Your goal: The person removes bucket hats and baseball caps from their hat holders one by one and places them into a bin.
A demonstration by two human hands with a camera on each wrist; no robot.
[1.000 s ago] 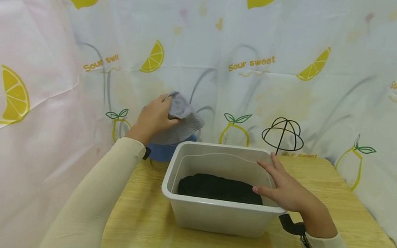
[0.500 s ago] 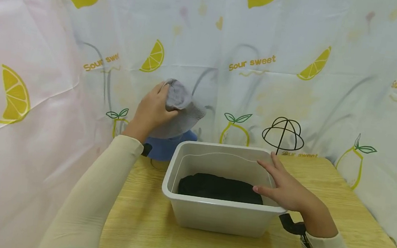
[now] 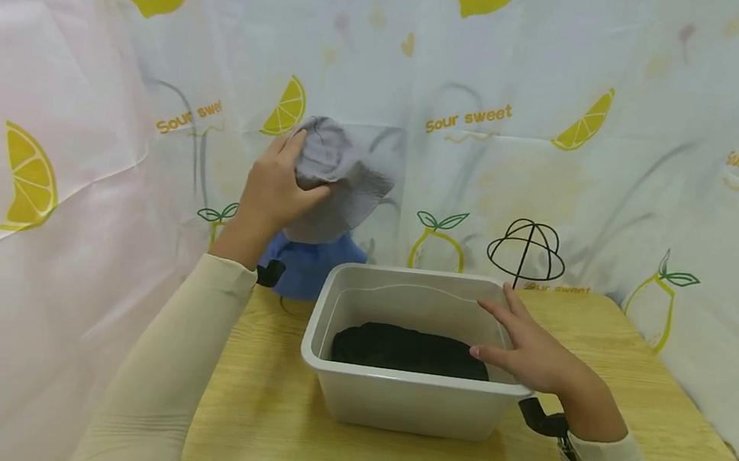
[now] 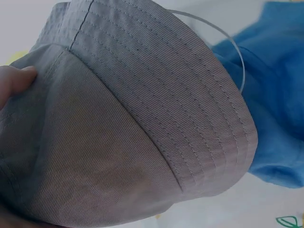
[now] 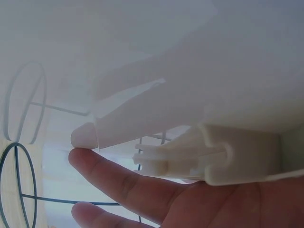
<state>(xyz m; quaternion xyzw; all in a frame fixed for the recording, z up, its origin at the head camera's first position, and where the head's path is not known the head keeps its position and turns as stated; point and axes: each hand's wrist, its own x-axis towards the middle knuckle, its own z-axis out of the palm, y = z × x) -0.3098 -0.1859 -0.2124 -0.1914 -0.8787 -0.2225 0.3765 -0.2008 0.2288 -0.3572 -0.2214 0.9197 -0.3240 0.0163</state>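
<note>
My left hand (image 3: 271, 188) grips a grey bucket hat (image 3: 340, 188) by its crown, holding it in the air at the left. Just below the grey hat is a blue hat (image 3: 305, 269) on a stand. In the left wrist view the grey hat (image 4: 118, 128) fills most of the picture, its stitched brim towards the blue hat (image 4: 280, 90). My right hand (image 3: 535, 351), fingers extended, rests at the right rim of a white plastic bin (image 3: 417, 378). Inside the bin lies a black cloth item (image 3: 406, 352), its exact kind unclear.
A black wire hat stand (image 3: 527, 254) rises behind the bin's back right corner. The wooden table (image 3: 610, 352) meets a lemon-print curtain (image 3: 377, 55) at the back and sides.
My left hand has lifted the grey hat upward and slightly left, exposing more of the blue hat below it. My right hand and the bin have stayed put.
</note>
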